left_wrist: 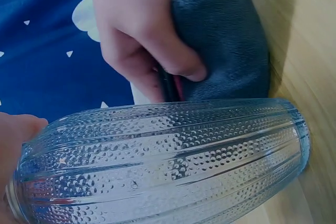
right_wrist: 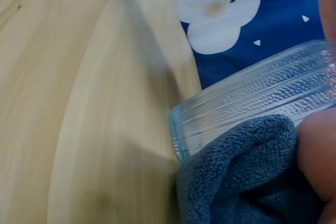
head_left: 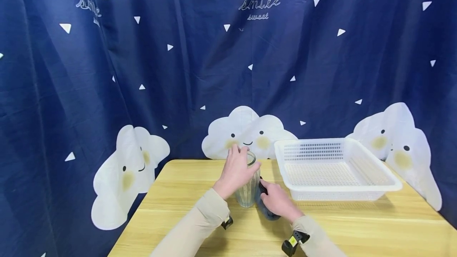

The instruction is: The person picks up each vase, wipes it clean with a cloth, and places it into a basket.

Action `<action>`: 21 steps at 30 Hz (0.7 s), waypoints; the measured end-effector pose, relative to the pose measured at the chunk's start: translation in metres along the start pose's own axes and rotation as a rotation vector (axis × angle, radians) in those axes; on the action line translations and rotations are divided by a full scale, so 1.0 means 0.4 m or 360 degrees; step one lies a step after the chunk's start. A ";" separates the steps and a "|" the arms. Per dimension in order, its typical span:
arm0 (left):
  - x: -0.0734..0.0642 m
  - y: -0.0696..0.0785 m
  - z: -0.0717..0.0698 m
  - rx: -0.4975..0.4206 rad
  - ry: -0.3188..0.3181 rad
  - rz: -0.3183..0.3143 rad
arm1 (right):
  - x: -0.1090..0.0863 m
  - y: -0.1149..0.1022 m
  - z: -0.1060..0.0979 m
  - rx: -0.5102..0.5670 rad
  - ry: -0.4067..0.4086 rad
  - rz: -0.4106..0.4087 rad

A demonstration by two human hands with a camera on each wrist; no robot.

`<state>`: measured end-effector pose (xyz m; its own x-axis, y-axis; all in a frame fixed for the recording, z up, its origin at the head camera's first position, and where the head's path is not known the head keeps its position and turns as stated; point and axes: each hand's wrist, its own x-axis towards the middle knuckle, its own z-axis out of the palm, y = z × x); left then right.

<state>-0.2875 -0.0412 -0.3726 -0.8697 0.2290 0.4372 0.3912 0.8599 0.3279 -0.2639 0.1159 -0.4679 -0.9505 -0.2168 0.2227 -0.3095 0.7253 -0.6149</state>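
A clear ribbed glass vase (head_left: 246, 192) with a dotted texture stands upright on the table. My left hand (head_left: 235, 174) grips it around the rim from above. Close beside it on the right, my right hand (head_left: 280, 201) holds a folded dark grey-blue cloth (head_left: 265, 208). The left wrist view shows the thumb pressing on the cloth (left_wrist: 226, 35), and a black item with a red edge (left_wrist: 168, 83) under the fingers; its kind cannot be made out. In the right wrist view the cloth (right_wrist: 239, 166) overlaps the lower part of the vase (right_wrist: 247, 100).
A white plastic basket (head_left: 342, 194) with perforated walls stands to the right on the wooden table (head_left: 171, 209). Behind the table's far edge hangs a dark blue curtain (head_left: 200, 74) with white clouds and triangles.
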 end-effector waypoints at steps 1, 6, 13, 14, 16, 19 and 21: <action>0.001 0.000 0.002 0.0017 0.0006 0.0006 | 0.000 0.000 -0.003 0.0027 0.0021 0.0005; 0.003 -0.002 0.006 0.0034 0.0052 -0.0012 | -0.001 -0.020 -0.034 0.0101 0.0145 0.0004; 0.004 0.004 0.006 0.0013 0.0100 -0.0054 | -0.002 -0.063 -0.112 0.0095 0.0393 -0.0141; 0.005 0.005 0.006 0.0017 0.0094 -0.0056 | -0.001 -0.066 -0.120 0.0095 0.0420 -0.0164; 0.007 0.006 0.007 0.0027 0.0085 -0.0069 | 0.002 -0.068 -0.128 0.0087 0.0453 -0.0197; 0.006 0.009 0.006 0.0104 0.0079 -0.0106 | 0.007 -0.062 -0.121 0.0041 0.0440 -0.0226; 0.002 0.012 0.004 0.0167 0.0085 -0.0127 | 0.009 -0.054 -0.107 0.0001 0.0405 -0.0225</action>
<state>-0.2869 -0.0362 -0.3720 -0.8785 0.1358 0.4581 0.2853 0.9181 0.2751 -0.2596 0.1274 -0.4214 -0.8603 -0.1450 0.4887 -0.4386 0.6992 -0.5646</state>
